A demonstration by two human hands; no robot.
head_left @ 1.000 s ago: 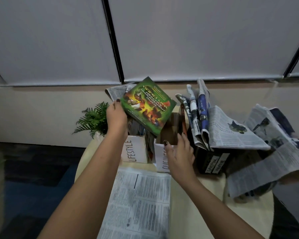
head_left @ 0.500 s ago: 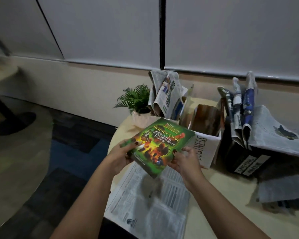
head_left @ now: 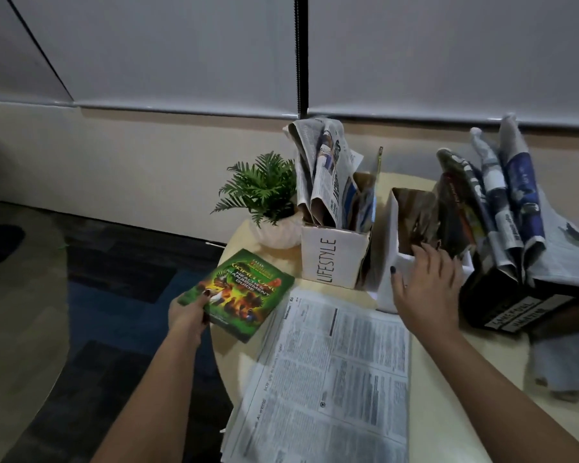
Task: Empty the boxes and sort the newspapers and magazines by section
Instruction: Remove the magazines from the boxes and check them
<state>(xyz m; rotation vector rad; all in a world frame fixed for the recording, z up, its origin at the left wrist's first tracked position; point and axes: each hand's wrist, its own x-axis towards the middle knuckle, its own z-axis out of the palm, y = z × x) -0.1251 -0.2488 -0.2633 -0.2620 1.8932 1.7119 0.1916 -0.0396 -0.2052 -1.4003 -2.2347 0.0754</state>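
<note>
While gripping the green magazine (head_left: 239, 293) left of the LIFESTYLE box (head_left: 333, 259) with the left hand (head_left: 187, 312), reaching right of that box with the right hand (head_left: 425, 289), fingers spread, holding nothing.

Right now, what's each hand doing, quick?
Left hand: gripping the green guide book by its corner.
Right hand: open, holding nothing, fingers at the middle box.

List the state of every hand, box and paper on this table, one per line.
Left hand: gripping the green magazine at its corner.
Right hand: open, fingers spread at the middle box.
Middle box: open-topped.
LIFESTYLE box: upright, stuffed with folded newspapers.
Black box: newspapers draped over it.
Flat newspaper: lying flat, overhanging the table.
</note>
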